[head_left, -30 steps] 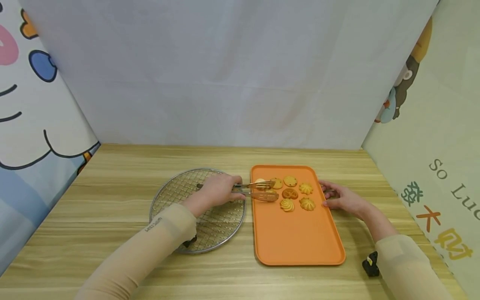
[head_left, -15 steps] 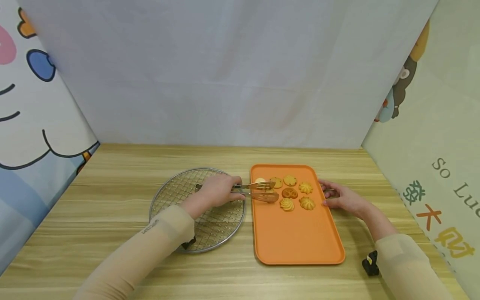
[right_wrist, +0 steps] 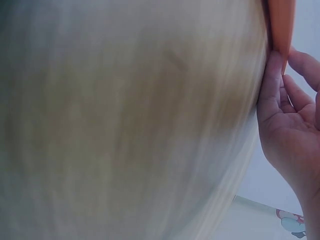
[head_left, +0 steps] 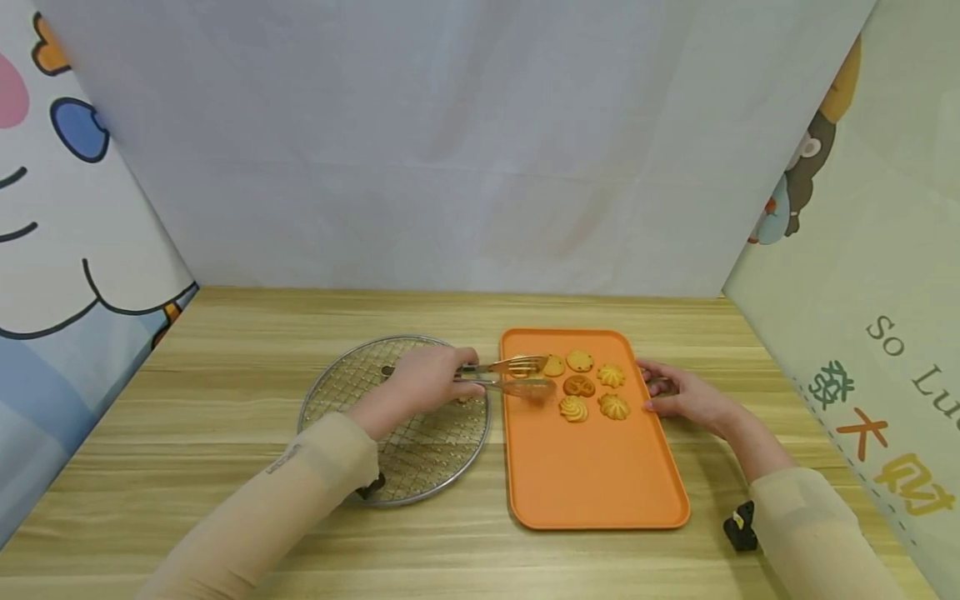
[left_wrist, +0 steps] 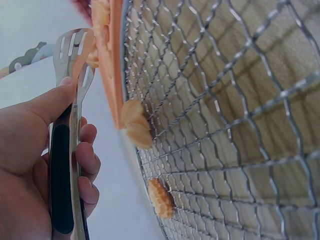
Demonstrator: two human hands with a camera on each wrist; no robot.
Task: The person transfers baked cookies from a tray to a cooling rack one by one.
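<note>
Left hand (head_left: 427,383), mid-frame in the head view, grips the tongs (head_left: 510,377), fingers curled round the handle; tips sit over the tray's upper-left corner, apparently closing on a cookie (head_left: 521,365), contact unclear. Right hand (head_left: 686,396) rests fingers against the orange tray (head_left: 592,483) right edge, steadying it. Step looks like pick-up for transfer to the wire rack (head_left: 352,375), left of the tray; two cookies already lie on the rack (left_wrist: 135,131). Next likely calls for a firm pinch, lift, swing left.

Both arms wear snug beige fabric sleeves (head_left: 300,475) to the wrists; the left sleeve bears small dark lettering; both hands bare.
</note>
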